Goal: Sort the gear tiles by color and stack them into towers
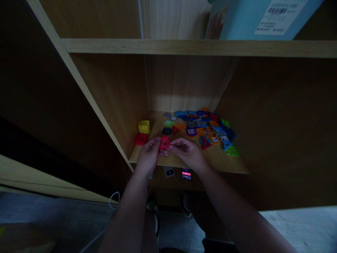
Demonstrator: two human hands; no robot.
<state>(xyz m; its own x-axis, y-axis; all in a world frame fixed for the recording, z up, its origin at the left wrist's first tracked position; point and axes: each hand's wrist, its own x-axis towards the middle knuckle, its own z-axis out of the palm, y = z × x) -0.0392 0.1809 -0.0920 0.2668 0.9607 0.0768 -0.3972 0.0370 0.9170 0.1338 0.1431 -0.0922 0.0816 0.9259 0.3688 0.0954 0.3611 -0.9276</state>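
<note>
A red plastic building tile [164,142] with notched edges and a window-like middle is held up over the shelf's front part. My left hand [150,151] grips it from the left, thumb on its face. My right hand [187,151] pinches at its right edge with thumb and forefinger. To the left, a stack of yellow tiles [144,127] stands behind a stack of red tiles [141,139]. Right of my hands lies a loose heap of mixed tiles [202,123] in blue, orange, purple, grey and green. A dark blue tile [166,131] lies just behind the held one.
The tiles lie on a wooden shelf [168,161] between side panels. Above runs another shelf board [184,46] bearing a light blue box [244,21]. Below sit a lit phone [186,174] and a small device [169,172] with a cable.
</note>
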